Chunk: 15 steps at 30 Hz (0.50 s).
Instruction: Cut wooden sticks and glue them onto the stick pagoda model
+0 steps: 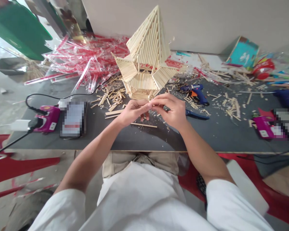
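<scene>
The table is stretched across the full width, its front edge lined up straight before the person's lap; its back is bounded by a pale wall. Past its L edge, floor is seen, w/ a green bin placed there.

At back L, wrappers, red & clear, are heaped, some ends stuck out past the L edge. The model, built of pale sticks w/ a tall pointed roof & flared eaves, is stood upright mid-table, R of the heap; its lower front is partly hidden by the hands.

At the model's near side the L hand & R hand are held together, fingertips meeting; whether anything is pinched btwn them can't be told. Both forearms are extended over the front edge, w/ a strip of table left btwn them.

On the L, a phone is laid nr the front edge, a purple box just beside it, cables plugged in; room is left btwn phone & L forearm. On the R, elbow room is cut by a glue gun behind the R hand & a blue tool by the wrist. Sticks are scattered L of the model's base; scraps are strewn out to the R.
</scene>
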Tool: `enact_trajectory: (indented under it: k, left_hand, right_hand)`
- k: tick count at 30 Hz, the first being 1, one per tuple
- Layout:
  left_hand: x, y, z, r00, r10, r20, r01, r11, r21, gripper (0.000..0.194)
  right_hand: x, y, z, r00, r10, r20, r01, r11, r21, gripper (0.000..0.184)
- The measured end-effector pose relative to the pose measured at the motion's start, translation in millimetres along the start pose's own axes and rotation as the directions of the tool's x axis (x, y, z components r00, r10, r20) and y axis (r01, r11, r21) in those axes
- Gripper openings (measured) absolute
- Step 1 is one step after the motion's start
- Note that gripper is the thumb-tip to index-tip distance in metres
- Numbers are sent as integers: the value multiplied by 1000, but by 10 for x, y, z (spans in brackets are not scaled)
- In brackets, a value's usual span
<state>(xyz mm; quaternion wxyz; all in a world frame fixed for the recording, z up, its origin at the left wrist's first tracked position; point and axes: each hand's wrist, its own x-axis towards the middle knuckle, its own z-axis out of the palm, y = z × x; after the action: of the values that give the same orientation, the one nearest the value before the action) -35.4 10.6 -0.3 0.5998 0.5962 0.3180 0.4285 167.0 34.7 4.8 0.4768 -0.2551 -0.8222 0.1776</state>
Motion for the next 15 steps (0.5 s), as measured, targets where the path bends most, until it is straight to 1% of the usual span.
enact_trajectory:
  k: [2, 5, 6, 8, 10, 13, 15]
  left_hand:
    - [13, -14, 5, 999, 3, -44, -3, 1000, 8, 39]
    - [31, -47, 7, 984, 44, -172, -35, 998, 55, 39]
    - [33, -62, 5, 978, 66, -197, -51, 996, 80, 39]
    - [31, -96, 0, 970, 116, -214, -87, 986, 140, 39]
    - [22, -128, -1, 958, 179, -224, -126, 965, 232, 34]
    - [6, -150, 10, 928, 294, -231, -189, 903, 386, 24]
    - [-3, -142, 23, 903, 370, -218, -232, 848, 477, 19]
  right_hand:
    - [0, 6, 1, 1000, 23, -7, -23, 999, 24, 20]
    - [-5, 10, 0, 997, 79, -12, -78, 993, 83, 20]
    - [-5, 8, 1, 995, 97, -12, -95, 990, 100, 18]
    - [-1, -1, 4, 992, 123, -14, -120, 986, 118, 13]
    - [5, -14, 9, 991, 132, -22, -127, 982, 137, 11]
    - [4, -22, 23, 989, 141, -38, -133, 977, 165, 11]
    - [-7, -10, 38, 980, 192, -55, -179, 965, 193, 12]
